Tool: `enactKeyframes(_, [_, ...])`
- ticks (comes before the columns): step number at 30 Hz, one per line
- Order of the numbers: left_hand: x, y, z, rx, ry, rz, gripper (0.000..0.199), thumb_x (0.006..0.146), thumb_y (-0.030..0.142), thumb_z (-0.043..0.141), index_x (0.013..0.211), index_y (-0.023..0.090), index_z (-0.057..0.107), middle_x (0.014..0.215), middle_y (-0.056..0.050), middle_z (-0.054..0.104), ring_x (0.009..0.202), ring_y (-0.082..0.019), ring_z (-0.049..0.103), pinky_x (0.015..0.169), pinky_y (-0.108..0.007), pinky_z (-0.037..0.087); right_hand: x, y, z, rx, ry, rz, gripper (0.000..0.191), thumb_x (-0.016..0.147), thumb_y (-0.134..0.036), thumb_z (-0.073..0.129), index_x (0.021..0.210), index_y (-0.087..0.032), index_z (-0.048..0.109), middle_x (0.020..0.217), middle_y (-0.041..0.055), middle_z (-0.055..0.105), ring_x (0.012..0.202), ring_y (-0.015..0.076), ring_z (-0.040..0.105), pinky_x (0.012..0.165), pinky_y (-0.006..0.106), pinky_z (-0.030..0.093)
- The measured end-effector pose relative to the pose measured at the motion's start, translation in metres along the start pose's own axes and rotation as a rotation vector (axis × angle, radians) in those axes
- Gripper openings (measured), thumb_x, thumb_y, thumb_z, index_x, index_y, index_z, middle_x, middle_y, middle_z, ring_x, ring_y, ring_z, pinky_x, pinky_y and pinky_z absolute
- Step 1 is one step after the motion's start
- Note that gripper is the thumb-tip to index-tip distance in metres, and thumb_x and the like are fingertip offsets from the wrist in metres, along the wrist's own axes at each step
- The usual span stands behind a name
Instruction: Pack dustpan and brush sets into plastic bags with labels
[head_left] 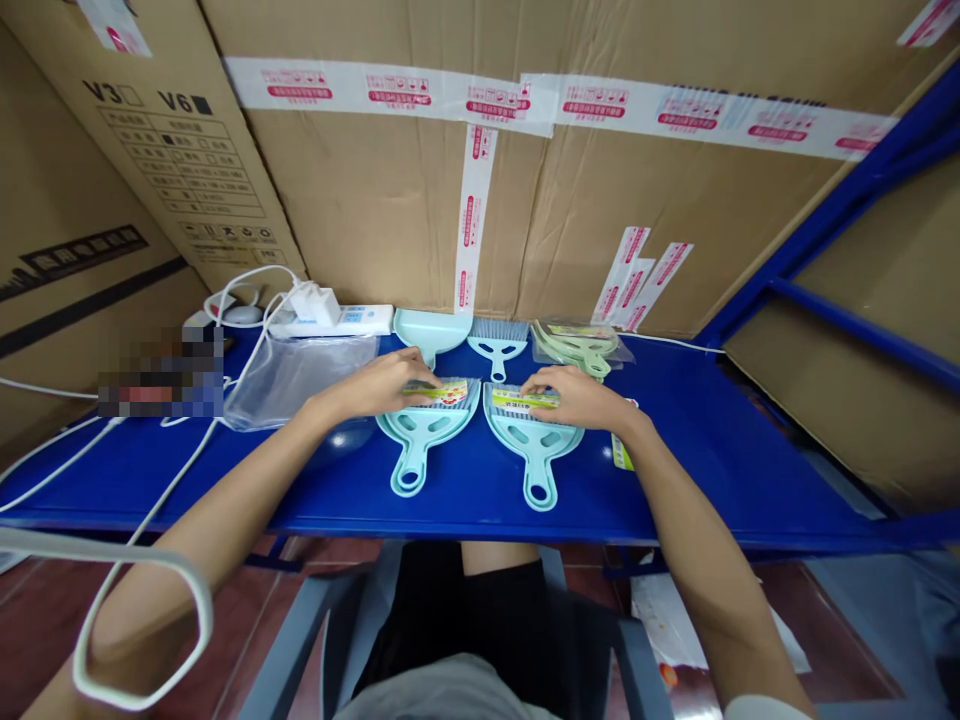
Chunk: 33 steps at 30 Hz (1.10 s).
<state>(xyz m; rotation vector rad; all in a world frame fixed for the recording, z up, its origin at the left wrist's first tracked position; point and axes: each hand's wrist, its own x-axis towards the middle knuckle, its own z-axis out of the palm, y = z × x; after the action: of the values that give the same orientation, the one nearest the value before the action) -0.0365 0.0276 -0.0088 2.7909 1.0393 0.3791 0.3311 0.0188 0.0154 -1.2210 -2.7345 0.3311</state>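
Observation:
Two pale blue brush and dustpan sets lie side by side on the blue table point(465, 510), handles toward me. My left hand point(401, 380) rests on the left set point(427, 425), its fingers on a yellow-green label point(452, 392) over the bristles. On the right set point(536, 435), my right hand point(574, 395) touches a similar label point(510, 400) with bent fingers. Behind them lie a loose dustpan point(431, 330), a loose brush point(498, 348) and a green set in clear plastic point(585, 345). Another label point(622, 452) shows beneath my right wrist.
Clear plastic bags point(300, 375) lie at the left, in front of a white power strip point(360, 320) with cables. Cardboard boxes point(390, 200) stand along the back. A blue metal frame point(847, 320) rises at the right. A white cable loop point(202, 610) hangs over my left arm.

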Motion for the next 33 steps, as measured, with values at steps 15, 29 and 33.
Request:
enactKeyframes(15, [0.0004, 0.0032, -0.0007, -0.1, 0.076, 0.073, 0.031, 0.098, 0.038, 0.07, 0.124, 0.026, 0.079, 0.122, -0.007, 0.079, 0.112, -0.028, 0.057, 0.1, -0.042, 0.049, -0.0015, 0.0047, -0.0018, 0.047, 0.003, -0.034, 0.033, 0.09, -0.038, 0.071, 0.12, -0.026, 0.075, 0.122, 0.0065, 0.077, 0.114, 0.0293, 0.07, 0.103, 0.044, 0.048])
enactKeyframes(29, [0.0014, 0.0028, 0.003, -0.059, 0.064, 0.038, 0.035, 0.1, 0.039, 0.065, 0.128, 0.021, 0.076, 0.117, -0.01, 0.078, 0.113, -0.03, 0.053, 0.099, -0.042, 0.048, 0.0011, 0.0032, 0.0006, 0.022, 0.008, -0.059, 0.034, 0.092, -0.038, 0.068, 0.123, -0.025, 0.076, 0.12, 0.007, 0.077, 0.108, 0.0279, 0.071, 0.098, 0.041, 0.051])
enactKeyframes(33, [0.0017, 0.0031, 0.0035, -0.063, 0.064, 0.038, 0.039, 0.1, 0.039, 0.065, 0.132, 0.02, 0.074, 0.121, -0.01, 0.076, 0.114, -0.03, 0.054, 0.101, -0.042, 0.048, -0.0013, -0.0012, -0.0047, 0.064, 0.101, -0.018, 0.04, 0.092, -0.037, 0.068, 0.13, -0.025, 0.073, 0.126, 0.0078, 0.076, 0.114, 0.0287, 0.07, 0.102, 0.043, 0.052])
